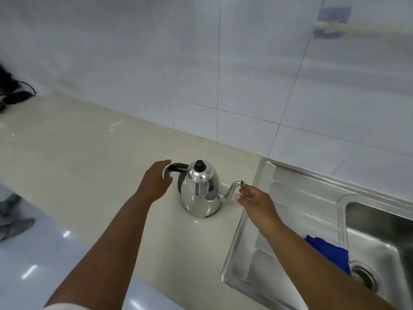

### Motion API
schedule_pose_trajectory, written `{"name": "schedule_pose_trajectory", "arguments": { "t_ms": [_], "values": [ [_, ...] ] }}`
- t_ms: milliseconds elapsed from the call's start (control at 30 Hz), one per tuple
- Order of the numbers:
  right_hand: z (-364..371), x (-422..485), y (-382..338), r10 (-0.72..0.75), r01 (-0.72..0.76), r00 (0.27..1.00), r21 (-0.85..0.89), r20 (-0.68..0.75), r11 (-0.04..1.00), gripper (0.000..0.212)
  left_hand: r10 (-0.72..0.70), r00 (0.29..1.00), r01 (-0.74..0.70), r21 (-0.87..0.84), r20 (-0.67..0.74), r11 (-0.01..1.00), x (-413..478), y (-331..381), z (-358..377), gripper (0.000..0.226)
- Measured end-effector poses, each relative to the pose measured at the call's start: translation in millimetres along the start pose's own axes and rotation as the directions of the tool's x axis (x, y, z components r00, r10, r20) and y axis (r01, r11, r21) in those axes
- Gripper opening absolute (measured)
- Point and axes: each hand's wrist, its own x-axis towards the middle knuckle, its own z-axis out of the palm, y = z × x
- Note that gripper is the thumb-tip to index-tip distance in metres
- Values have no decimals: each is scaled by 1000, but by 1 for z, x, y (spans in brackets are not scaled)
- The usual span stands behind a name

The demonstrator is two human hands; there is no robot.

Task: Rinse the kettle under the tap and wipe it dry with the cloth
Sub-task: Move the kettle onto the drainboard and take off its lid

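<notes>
Both forearms reach toward twelve o'clock. My left hand, fingers spread and empty, sits nearest the kettle handle at nine o'clock; my right hand (also unclenched) hovers by the spout at three, kettle upright on the counter.

Bright, even overhead light. Soft blur overall, esp. upper wall. Glare spots on floor, sheen on kettle and sink. Weak shadows. Wide-angle bending at edges.

Both hands outstretched, fingers loose
</notes>
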Motion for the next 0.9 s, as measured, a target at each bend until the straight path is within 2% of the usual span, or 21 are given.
{"name": "schedule_pose_trajectory", "arguments": {
  "t_ms": [67,133,300,400,533,733,900],
  "values": [
    [6,11,1,-5,5,1000,45,-6,999,8,-35,998,37,-24,58,999,8,1,2,51],
    [9,16,3,-8,8,1000,59,0,998,5,-74,992,79,-50,105,996,15,3,5,47],
    [17,23,9,-38,42,999,146,-29,988,12,-47,995,57,-106,92,993,23,0,11,29],
    [8,14,9,-61,70,996,159,-63,985,14,-24,994,40,-150,108,988,18,4,13,29],
    [-21,-8,16,-87,106,991,191,-103,976,17,86,988,-66,-154,128,986,4,24,17,27],
    [-82,-58,44,-60,106,978,226,-199,968,19,203,953,-155,-213,226,965,-30,78,42,27],
    [-126,-103,73,20,59,965,290,-261,955,22,276,911,-209,-232,307,950,-64,115,73,24]
  ]
}}
